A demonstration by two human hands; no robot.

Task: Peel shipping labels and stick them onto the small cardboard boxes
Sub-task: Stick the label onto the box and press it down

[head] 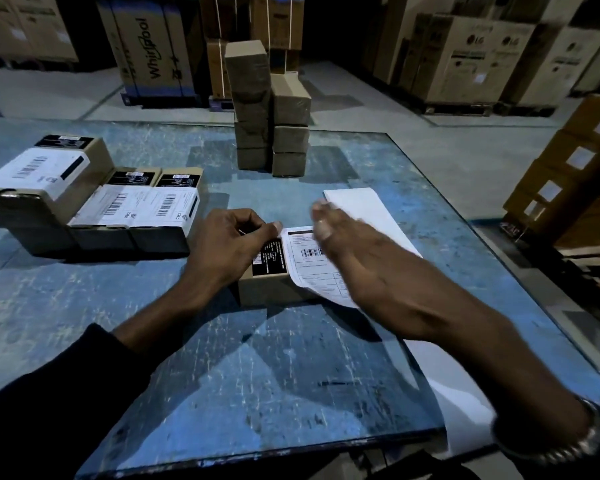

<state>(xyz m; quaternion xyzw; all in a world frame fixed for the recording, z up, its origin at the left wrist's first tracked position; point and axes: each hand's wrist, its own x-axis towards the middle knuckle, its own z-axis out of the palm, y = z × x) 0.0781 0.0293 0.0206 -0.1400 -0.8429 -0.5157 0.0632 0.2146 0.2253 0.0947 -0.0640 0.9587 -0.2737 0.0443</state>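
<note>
**Inspector:** What is recorded of the larger items?

**Clerk:** Large cartons are seen stacked on the warehouse floor behind the work area. A worn blue table is noted in the foreground. At its far edge, plain boxes are stacked in two columns, touching each other. At the left, labelled boxes are set side by side, one raised above the rest, with white labels on top.

**Inspector:** And the box in work?

**Clerk:** One small box is found near the table's middle, just in front of the person. A black printed panel is seen on its top. A shipping label is laid over the right part of the top, its near corner overhanging the box edge. A white liner strip lies on the table to the right, running from beyond the box toward the near edge, partly hidden by the right forearm.

**Inspector:** The hands?

**Clerk:** The left hand is curled on the box top, thumb tip pressed against the label's upper left corner; whether the corner is pinched cannot be told. The right hand is spread flat over the label, fingers extended and blurred. A beaded bracelet is noted on the right wrist, a dark sleeve on the left arm.
</note>
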